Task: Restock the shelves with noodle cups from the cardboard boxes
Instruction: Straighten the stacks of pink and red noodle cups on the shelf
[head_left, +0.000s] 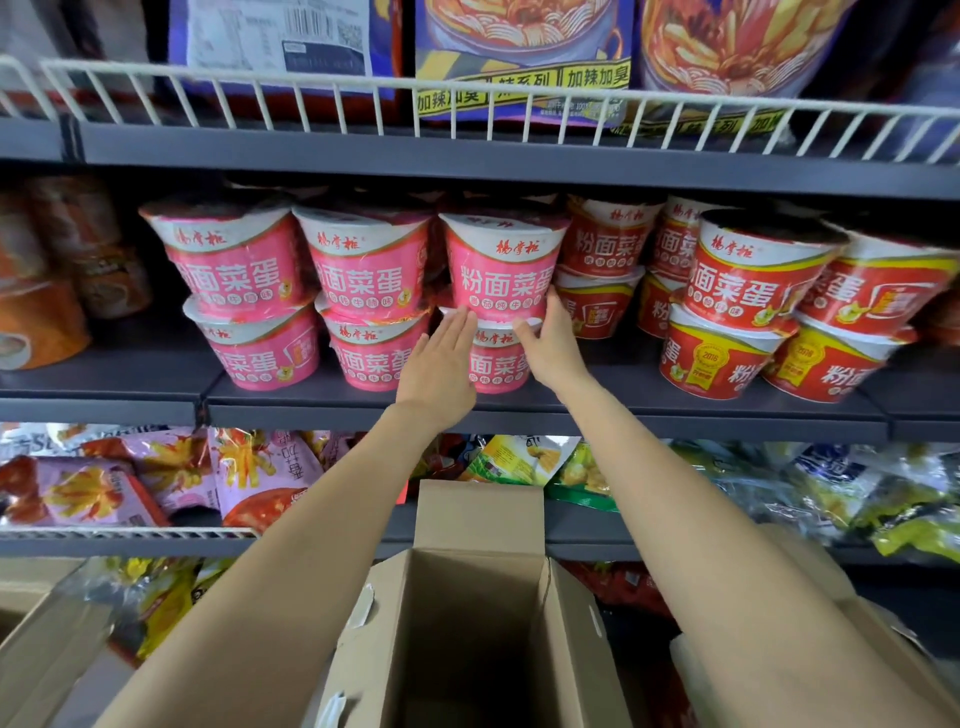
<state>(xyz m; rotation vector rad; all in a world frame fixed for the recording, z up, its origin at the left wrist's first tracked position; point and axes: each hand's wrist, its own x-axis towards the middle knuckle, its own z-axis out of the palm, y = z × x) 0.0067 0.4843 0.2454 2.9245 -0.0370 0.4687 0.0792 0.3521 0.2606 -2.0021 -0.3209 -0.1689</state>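
My left hand (440, 364) lies flat and released, fingers straight, against the left side of the bottom pink cup (496, 364). My right hand (548, 340) is at that cup's right rim, fingers spread loosely and touching the top pink cup (503, 265) stacked on it; I cannot tell if it grips. More pink cups sit at 9 o'clock, red cups (748, 270) at 3 o'clock, all on the middle shelf (311, 410). An open box (467, 623) stands at 6 o'clock.
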